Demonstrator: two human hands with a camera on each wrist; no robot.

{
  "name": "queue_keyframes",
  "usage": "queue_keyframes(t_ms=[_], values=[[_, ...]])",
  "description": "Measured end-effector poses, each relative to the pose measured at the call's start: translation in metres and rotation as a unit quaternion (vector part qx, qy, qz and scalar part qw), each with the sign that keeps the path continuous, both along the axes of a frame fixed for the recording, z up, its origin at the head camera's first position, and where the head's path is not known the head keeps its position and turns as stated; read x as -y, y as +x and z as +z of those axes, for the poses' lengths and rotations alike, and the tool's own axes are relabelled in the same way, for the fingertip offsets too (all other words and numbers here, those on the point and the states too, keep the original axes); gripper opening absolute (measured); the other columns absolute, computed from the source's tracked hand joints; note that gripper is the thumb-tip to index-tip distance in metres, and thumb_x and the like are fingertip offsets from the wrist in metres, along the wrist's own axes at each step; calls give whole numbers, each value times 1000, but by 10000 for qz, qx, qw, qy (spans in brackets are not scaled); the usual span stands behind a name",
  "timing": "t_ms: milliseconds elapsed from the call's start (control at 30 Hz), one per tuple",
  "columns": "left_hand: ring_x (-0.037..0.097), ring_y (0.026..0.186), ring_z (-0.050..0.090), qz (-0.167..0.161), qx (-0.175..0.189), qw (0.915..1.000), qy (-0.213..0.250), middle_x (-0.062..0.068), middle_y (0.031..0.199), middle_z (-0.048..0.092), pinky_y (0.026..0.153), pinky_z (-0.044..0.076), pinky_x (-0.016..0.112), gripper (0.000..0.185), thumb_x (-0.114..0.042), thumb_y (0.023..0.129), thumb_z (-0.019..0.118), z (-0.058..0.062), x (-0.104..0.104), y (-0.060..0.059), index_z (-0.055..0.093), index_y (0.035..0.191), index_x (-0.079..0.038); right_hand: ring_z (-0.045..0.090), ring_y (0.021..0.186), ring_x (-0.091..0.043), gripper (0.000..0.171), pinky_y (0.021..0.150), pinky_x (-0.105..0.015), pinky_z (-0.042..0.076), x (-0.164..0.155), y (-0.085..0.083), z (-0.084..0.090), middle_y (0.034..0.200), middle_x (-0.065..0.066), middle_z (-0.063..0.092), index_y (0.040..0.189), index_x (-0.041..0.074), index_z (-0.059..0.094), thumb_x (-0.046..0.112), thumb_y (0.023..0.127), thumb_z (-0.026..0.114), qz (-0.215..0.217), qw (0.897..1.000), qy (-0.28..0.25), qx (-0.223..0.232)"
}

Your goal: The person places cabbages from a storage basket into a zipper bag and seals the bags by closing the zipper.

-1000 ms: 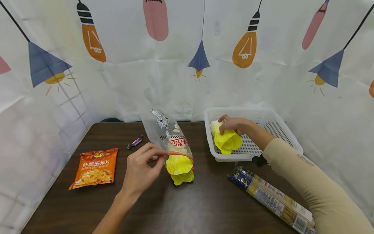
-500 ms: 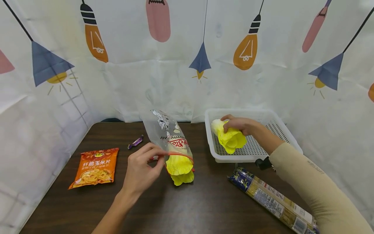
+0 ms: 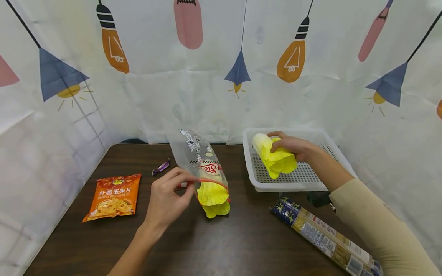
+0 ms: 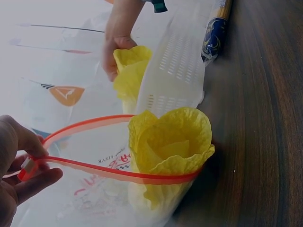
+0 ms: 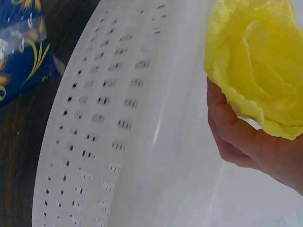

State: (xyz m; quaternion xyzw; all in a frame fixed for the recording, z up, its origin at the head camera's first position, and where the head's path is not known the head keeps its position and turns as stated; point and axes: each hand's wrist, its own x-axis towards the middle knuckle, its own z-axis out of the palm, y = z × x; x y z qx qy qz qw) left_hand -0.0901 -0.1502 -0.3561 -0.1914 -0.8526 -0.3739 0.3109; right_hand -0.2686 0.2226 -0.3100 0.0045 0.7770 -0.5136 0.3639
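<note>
Snack pack (image 3: 112, 198) and candy (image 3: 160, 167) far left on table (image 3: 241, 245), untouched. Left hand (image 3: 165, 199) pinches red rim of bag (image 3: 202, 163), mouth held apart; one cabbage (image 3: 213, 199) half inside, leaves sticking out. Right hand (image 3: 291, 147) clamped round second cabbage (image 3: 274, 157), lifted over basket (image 3: 331, 184). Noodle pack (image 3: 324, 237) near right. Risk: mouth narrow, already plugged; second cabbage may jam, tear leaves, or pull rim from pinch.
</note>
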Motion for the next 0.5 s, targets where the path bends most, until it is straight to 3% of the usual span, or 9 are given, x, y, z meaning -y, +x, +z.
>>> queue_keyframes(t_ms=[267, 500], values=[[7, 77, 62, 58, 142, 9999, -26, -3, 89, 72, 69, 59, 25, 22, 5, 81, 80, -1, 0, 1, 81, 91, -15, 59, 106, -30, 79, 86, -38, 59, -5, 15, 8, 146, -21, 32, 164, 37, 12, 19, 101, 56, -185, 9976, -660, -75], [7, 77, 62, 1, 50, 10000, 10, -5, 90, 72, 71, 54, 17, 26, 5, 80, 80, -1, 0, 0, 81, 92, -17, 61, 103, -28, 66, 84, -37, 60, -6, 26, 14, 141, -15, 37, 157, 42, 22, 21, 103, 53, -432, 9921, -1178, -17]])
